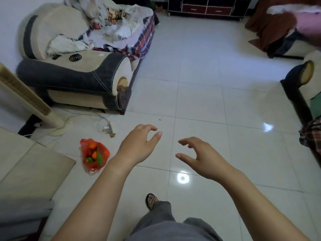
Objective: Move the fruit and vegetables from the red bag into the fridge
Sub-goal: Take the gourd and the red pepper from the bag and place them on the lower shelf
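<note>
A red plastic bag [104, 154] lies on the white tiled floor at the lower left, its mouth open. Inside it I see orange fruits [92, 146], a green vegetable [99, 158] and something red. My left hand [139, 144] hovers in the air to the right of the bag, fingers loosely curled, holding nothing. My right hand [199, 156] hangs further right at about the same height, also loosely curled and empty. Neither hand touches the bag. No fridge is plainly recognisable in view.
A beige and grey armchair [78, 70] piled with cloths stands at the upper left. A beige tower appliance [26, 98] and cables [104, 126] lie left of the bag. A pale flat surface [26, 171] fills the lower left. Another sofa [302, 80] sits right. My sandalled foot [152, 200] is below.
</note>
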The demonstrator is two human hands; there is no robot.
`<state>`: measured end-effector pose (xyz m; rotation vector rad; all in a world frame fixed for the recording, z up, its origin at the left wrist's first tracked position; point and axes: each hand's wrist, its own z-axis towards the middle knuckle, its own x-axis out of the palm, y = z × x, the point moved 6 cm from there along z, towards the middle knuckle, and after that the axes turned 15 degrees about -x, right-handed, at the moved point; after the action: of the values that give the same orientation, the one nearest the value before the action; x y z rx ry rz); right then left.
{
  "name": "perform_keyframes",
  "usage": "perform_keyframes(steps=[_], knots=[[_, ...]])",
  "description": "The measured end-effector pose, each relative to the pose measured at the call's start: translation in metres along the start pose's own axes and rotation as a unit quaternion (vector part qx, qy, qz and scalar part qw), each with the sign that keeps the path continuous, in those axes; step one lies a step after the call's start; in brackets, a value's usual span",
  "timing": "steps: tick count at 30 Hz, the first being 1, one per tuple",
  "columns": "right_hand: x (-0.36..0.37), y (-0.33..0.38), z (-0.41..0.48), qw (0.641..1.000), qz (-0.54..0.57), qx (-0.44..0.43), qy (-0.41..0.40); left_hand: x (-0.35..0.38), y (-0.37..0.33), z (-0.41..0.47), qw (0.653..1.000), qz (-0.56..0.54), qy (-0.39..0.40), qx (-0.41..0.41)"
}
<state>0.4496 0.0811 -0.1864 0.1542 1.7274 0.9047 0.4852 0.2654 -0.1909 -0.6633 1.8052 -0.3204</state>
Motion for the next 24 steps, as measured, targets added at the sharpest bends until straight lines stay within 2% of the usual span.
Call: perform_keyframes(steps=[5,12,18,24], knots=[[-0.016,0.004,0.106,0.998,0.005,-0.065,0.018,-0.048,0.017,0.067,0.997,-0.007,-0.039,-0.068],[0.009,0.025,0.257,0.973,0.020,-0.192,0.124,-0.098,0.082,0.129,0.974,-0.039,-0.099,-0.197],[0.031,0.064,0.381,0.910,0.023,-0.327,0.256,-0.138,0.119,0.161,0.919,-0.101,-0.172,-0.339],[0.073,0.101,0.459,0.840,0.011,-0.410,0.356,-0.148,0.158,0.159,0.843,-0.174,-0.239,-0.449]])
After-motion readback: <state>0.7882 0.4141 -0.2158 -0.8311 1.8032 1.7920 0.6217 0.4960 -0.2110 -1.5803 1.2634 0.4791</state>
